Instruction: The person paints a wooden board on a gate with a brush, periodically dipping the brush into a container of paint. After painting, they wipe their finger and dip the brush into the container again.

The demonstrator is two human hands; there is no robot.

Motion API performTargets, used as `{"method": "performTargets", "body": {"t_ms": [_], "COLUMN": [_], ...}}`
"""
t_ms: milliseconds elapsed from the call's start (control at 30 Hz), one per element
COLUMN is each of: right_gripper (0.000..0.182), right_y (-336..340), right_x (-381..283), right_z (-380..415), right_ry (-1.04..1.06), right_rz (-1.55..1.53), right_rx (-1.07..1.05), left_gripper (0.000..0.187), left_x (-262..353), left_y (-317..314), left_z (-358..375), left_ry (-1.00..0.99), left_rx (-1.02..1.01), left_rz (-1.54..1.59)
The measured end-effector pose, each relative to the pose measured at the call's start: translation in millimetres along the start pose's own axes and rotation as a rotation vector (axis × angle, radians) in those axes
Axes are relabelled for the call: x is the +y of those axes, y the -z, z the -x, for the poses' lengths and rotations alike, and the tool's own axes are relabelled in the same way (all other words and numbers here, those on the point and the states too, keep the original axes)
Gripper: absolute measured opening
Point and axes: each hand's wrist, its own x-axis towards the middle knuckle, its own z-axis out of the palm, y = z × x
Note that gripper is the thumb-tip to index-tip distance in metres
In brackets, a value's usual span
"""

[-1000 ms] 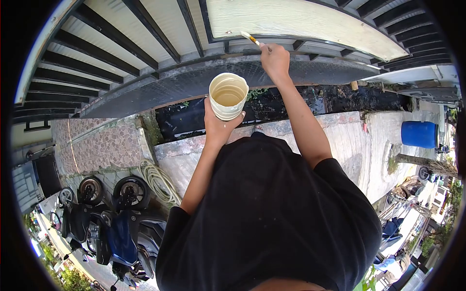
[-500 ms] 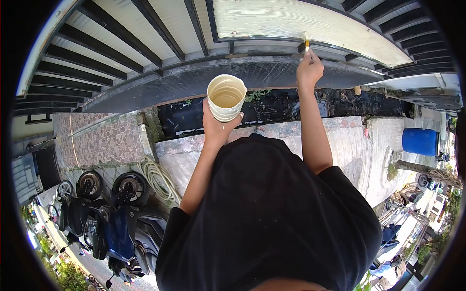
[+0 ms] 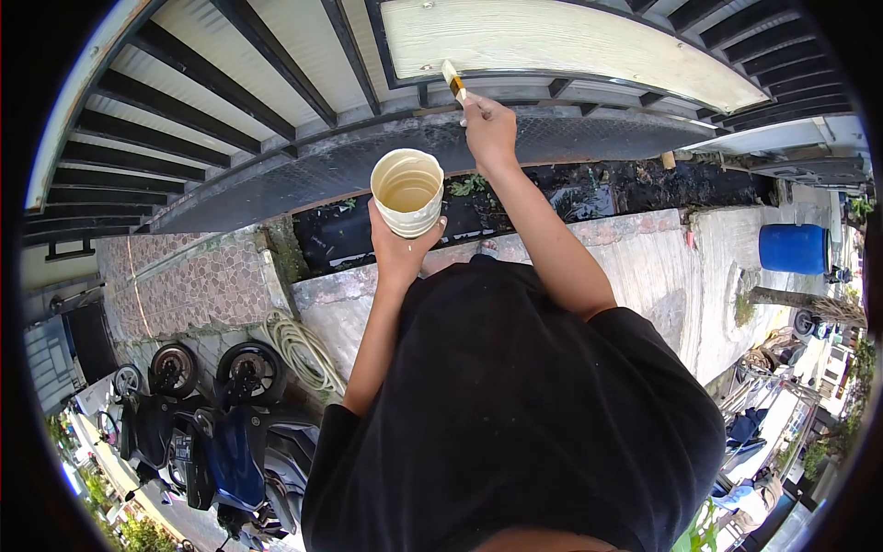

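My left hand (image 3: pixel 399 250) is wrapped round a cream-coloured cup of paint (image 3: pixel 407 213), which is tilted so that its open top faces me; pale paint coats the inner wall. In my right hand (image 3: pixel 490 131) is a paintbrush (image 3: pixel 453 79), pinched by its handle. The pale bristles meet the lower edge of a cream panel (image 3: pixel 552 37) near its left end, close to a screw head. A dark metal frame borders this panel.
Black fence bars (image 3: pixel 184 92) run left of the panel. Below lies a dark ditch (image 3: pixel 589 198) with some plants. Behind are a coiled hose (image 3: pixel 303 354), parked motorbikes (image 3: pixel 230 451) and a blue barrel (image 3: pixel 793 249).
My right hand has swept the brush left along the panel's lower edge, and the brush now leans left. The cup has shifted slightly left and down in view, still in my left hand.
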Motion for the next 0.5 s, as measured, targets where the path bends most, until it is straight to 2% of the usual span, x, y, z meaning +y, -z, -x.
{"method": "performTargets", "body": {"t_ms": [67,100,300,400,433,500], "right_gripper": [0.028,0.027,0.027,0.027,0.027,0.03], "right_y": [20.3,29.4,106.9,143.2,145.4,151.9], "right_x": [-0.6,4.1,22.2,37.5,38.1,32.2], "right_z": [-15.1,-30.0,-88.7,-105.8,-106.4,-105.3], "right_ry": [-0.041,-0.003,-0.094,-0.063,-0.065,-0.046], "right_rz": [-0.001,-0.019,-0.141,-0.176,-0.178,-0.202], "right_rx": [-0.044,0.011,0.152,0.36,0.355,0.569], "left_gripper": [0.082,0.082,0.083,0.083,0.082,0.082], "left_x": [-3.7,-3.8,-8.6,-4.5,-5.6,-6.1], "left_y": [-3.8,-5.7,-13.6,-13.9,-12.8,-10.8], "left_z": [-1.0,-0.2,-3.2,0.1,1.0,1.5], "left_ry": [0.006,0.007,-0.026,-0.01,-0.003,0.002], "left_rx": [-0.012,-0.019,-0.043,-0.021,-0.018,-0.018], "left_rz": [0.045,0.046,0.041,0.022,0.03,0.036]}}
